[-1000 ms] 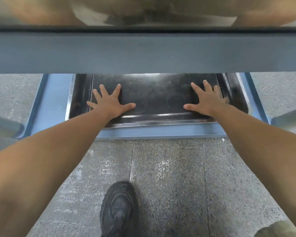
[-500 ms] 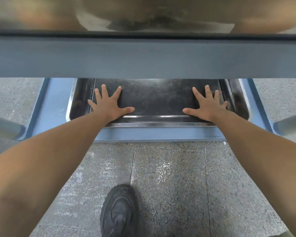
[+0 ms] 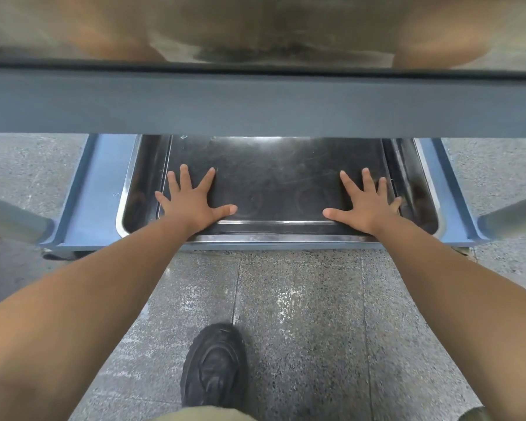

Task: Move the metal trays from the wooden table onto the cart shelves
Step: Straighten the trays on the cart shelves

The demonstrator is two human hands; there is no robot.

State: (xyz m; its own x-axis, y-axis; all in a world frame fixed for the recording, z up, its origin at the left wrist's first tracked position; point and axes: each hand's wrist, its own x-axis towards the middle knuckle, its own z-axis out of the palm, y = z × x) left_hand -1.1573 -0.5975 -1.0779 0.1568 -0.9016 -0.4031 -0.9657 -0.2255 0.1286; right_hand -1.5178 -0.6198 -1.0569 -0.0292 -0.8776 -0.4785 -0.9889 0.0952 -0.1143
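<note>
Resting inside a slightly larger tray (image 3: 140, 189) on the bottom shelf (image 3: 97, 189) of a blue cart, a dark metal tray (image 3: 274, 183) lies under both of a person's palms. The left hand (image 3: 192, 202) presses flat near the tray's left side, fingers spread wide and thumb pointing inward; the right hand (image 3: 368, 205) mirrors it near the right side. Neither hand grasps anything; both lie open on the metal. The upper tray sits nested and roughly square within the lower one, its near rim just behind the lower tray's near rim, so this tray appears to be delivered and is likely being seated or nudged into place. The cart's upper shelf (image 3: 261, 101) spans the frame above, with a shiny tray (image 3: 255, 25) on it reflecting the person's arms. A black shoe (image 3: 213, 366) stands on the speckled floor (image 3: 316, 314) just short of the cart. The risks from here appear modest: an uneven push could skew the upper tray so it jams against the lower tray's walls, a hard shove might roll the cart away, and rising carelessly could bring the head against the upper shelf's edge.
</note>
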